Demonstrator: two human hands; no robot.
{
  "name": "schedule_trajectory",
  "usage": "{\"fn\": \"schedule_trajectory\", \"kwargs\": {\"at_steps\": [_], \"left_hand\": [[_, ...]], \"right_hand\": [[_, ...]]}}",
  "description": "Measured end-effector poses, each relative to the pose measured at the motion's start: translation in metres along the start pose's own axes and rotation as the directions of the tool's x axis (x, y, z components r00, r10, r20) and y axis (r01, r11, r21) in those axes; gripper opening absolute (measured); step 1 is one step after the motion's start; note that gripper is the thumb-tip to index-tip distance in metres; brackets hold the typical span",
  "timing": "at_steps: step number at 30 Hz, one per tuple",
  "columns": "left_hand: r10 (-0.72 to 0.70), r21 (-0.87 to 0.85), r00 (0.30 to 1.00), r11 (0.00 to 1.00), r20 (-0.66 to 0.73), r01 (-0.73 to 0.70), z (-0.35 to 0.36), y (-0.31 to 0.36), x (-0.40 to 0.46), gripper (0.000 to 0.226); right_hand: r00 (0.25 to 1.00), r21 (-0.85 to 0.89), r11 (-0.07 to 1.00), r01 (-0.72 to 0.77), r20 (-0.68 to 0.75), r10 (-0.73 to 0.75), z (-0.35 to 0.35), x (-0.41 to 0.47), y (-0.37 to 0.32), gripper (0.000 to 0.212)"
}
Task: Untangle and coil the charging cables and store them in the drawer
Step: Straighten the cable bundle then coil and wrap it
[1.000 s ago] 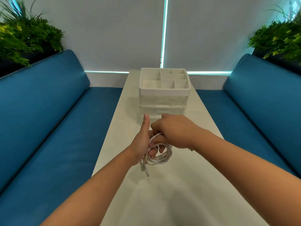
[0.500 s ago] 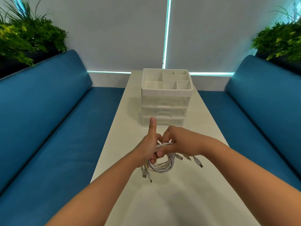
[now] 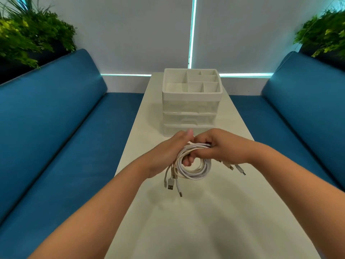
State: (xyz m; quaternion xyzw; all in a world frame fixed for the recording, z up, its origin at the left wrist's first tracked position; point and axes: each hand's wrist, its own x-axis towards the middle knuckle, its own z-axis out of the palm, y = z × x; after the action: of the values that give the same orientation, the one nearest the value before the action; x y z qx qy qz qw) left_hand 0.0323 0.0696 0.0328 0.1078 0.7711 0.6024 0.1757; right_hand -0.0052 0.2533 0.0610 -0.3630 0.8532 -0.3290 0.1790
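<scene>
Both hands meet over the white table [image 3: 186, 221], just in front of the drawer unit [image 3: 190, 113]. Left hand [image 3: 168, 154] is curled thru the coil of white charging cables [image 3: 194, 166]: its fingers pass inside the loop, fingertips [image 3: 187, 162] showing in the coil's centre, thumb laid along the top by the right hand. Right hand [image 3: 222, 146] is closed on the coil's top edge, fingers wrapped over the strands & pinching them against the left hand. So both grips closed on the bundle, neither loose. Coil hangs below the hands, approx round, several loops stacked, held up off the table w/ its shadow underneath. Loose ends w/ plugs [image 3: 170, 186] dangle lower left of the coil; more connector ends [image 3: 239, 170] stick out lower right, under the right wrist. Drawer unit has an open-top divided tray [image 3: 192, 94] & clear drawers below; the handled drawer [image 3: 189, 121] looks pushed in, lowest one partly hidden by the hands. Blue sofa cushions [image 3: 56, 128] either side of the table, green plants [image 3: 28, 38] in the far corners.
</scene>
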Motion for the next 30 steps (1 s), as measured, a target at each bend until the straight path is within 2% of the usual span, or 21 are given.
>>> {"fn": "schedule_trajectory", "kwargs": {"at_steps": [2, 4, 10, 14, 17, 20, 23, 25, 27, 30], "left_hand": [[0.06, 0.077, 0.997, 0.995, 0.043, -0.063, -0.005, -0.001, -0.005, 0.047], [0.097, 0.084, 0.993, 0.991, 0.06, -0.102, -0.007, -0.005, -0.007, 0.05], [0.22, 0.372, 0.975, 0.909, -0.045, -0.188, 0.003, -0.016, -0.012, 0.046], [0.253, 0.462, 0.967, 0.861, -0.025, -0.213, 0.006, -0.012, -0.012, 0.043], [0.264, 0.52, 0.964, 0.826, -0.015, -0.218, 0.004, -0.011, -0.01, 0.045], [0.291, 0.505, 0.957, 0.828, -0.014, -0.244, 0.003, -0.009, -0.01, 0.038], [0.293, 0.461, 0.955, 0.854, -0.041, -0.242, -0.002, -0.006, -0.01, 0.019], [0.289, 0.392, 0.956, 0.885, -0.04, -0.251, -0.004, -0.004, -0.011, 0.019], [0.294, 0.298, 0.955, 0.917, -0.053, -0.265, -0.003, 0.0, -0.012, 0.02], [0.353, 0.219, 0.931, 0.92, -0.099, -0.325, 0.001, 0.011, -0.015, 0.018]], "right_hand": [[0.999, 0.062, 0.998, 0.023, -0.044, -0.021, -0.002, -0.004, 0.003, 0.017], [0.996, 0.085, 0.996, 0.037, -0.081, -0.03, -0.003, -0.006, 0.005, 0.024], [0.999, 0.115, 0.993, 0.009, -0.047, -0.003, -0.001, -0.008, 0.009, 0.044], [0.997, 0.055, 0.996, -0.067, 0.04, 0.065, -0.007, -0.01, 0.005, 0.049], [0.989, -0.082, 0.991, -0.102, 0.095, 0.11, -0.013, -0.012, -0.002, 0.057], [0.979, -0.175, 0.978, -0.114, 0.147, 0.14, -0.021, -0.016, -0.009, 0.056], [0.972, -0.146, 0.982, -0.117, 0.186, 0.143, -0.032, -0.019, -0.012, 0.028], [0.982, -0.152, 0.986, -0.07, 0.162, 0.095, -0.037, -0.016, -0.009, 0.02], [0.996, -0.162, 0.987, -0.01, 0.09, 0.024, -0.036, -0.011, -0.003, 0.022], [0.993, -0.217, 0.974, 0.07, -0.074, -0.087, -0.026, -0.006, 0.007, 0.041]]}}
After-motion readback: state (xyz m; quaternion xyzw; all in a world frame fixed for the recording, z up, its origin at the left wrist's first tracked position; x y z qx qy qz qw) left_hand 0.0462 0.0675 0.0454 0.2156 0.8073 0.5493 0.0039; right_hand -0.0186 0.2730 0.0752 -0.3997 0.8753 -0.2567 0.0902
